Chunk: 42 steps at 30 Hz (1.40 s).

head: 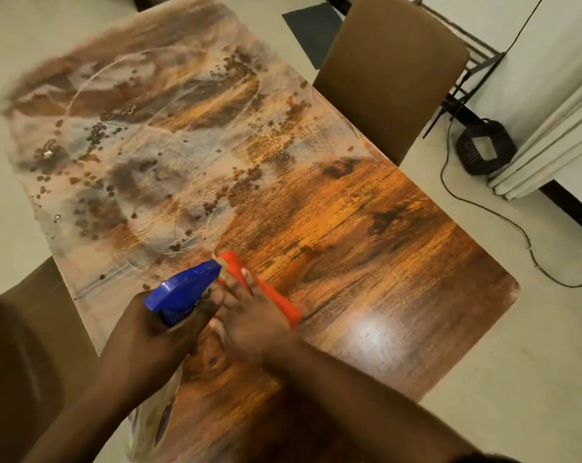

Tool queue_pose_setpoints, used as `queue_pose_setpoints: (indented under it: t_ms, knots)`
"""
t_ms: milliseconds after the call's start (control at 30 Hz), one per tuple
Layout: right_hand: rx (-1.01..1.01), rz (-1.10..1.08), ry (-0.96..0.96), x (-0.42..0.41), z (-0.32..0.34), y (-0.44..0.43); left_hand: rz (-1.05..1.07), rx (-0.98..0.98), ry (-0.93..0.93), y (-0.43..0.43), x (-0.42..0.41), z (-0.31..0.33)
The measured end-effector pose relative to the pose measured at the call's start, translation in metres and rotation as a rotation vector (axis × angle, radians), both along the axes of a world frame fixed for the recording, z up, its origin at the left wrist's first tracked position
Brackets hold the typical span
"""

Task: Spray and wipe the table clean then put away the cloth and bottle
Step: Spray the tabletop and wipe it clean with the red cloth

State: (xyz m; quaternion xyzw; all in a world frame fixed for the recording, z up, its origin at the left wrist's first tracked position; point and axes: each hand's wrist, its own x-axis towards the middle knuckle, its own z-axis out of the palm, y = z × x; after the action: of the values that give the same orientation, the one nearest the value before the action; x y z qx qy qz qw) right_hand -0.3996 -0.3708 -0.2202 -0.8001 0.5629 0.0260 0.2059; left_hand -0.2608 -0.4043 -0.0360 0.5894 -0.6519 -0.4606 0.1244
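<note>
So the wooden table [366, 235] runs diagonally through the head view, and roughly its far half is covered in a whitish film with swirl marks and lots of dark droplet spots, while the near half looks bare, glossy and orange-brown with a bright glare patch toward the near right corner. The left hand [156, 332] is wrapped tight around the neck of the spray bottle [182, 290], fingers closed just under the blue trigger head, nozzle aimed toward the far end of the table; the clear body of the bottle hangs down below the hand, over the near left edge. The right hand [249, 319] is laid palm down on the orange cloth [276, 295], fingers spread loosely across it and pressing it flat on the tabletop, not curled around it. The cloth sits about mid-table, right on the line between the filmy part and the clean part, and right beside the bottle's nozzle. A brown padded chair [390, 71] is tucked against the right edge, another brown chair [19, 362] sits at the left edge, and a black cable [483, 208] trails across the pale floor beyond.
</note>
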Motion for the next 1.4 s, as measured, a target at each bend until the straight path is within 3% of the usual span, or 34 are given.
queue_pose_setpoints:
  t_ms: [133, 267, 467, 600, 700, 867, 1067, 1233, 1400]
  knots:
    - [-0.061, 0.037, -0.027, -0.011, -0.005, 0.102, 0.012, 0.031, -0.003, 0.005, 0.009, -0.004]
    - [-0.061, -0.173, 0.095, -0.094, 0.004, 0.152, 0.023, 0.071, -0.011, 0.01, 0.03, -0.008]
    - [0.076, -0.852, 0.132, -0.223, 0.016, 0.116, 0.103, 0.129, -0.024, 0.012, 0.085, -0.012]
    - [0.087, -1.097, 0.143, -0.205, 0.009, 0.043, 0.11, 0.117, -0.039, 0.009, 0.132, -0.016]
    - [0.084, -1.043, 0.142, -0.143, 0.008, -0.012, 0.122, 0.097, -0.051, 0.008, 0.161, -0.017]
    - [0.077, -0.691, 0.084, 0.008, 0.011, -0.075, 0.151, 0.086, -0.082, 0.001, 0.21, -0.014]
    - [-0.019, -0.246, 0.0, 0.191, -0.003, -0.018, 0.104, 0.074, -0.111, -0.007, 0.252, -0.013]
    - [-0.089, -0.211, 0.039, 0.212, -0.01, 0.09, 0.071, 0.074, -0.1, -0.013, 0.263, -0.019]
    - [0.025, -0.395, 0.124, 0.159, 0.0, 0.174, 0.046, 0.094, -0.084, -0.021, 0.269, -0.028]
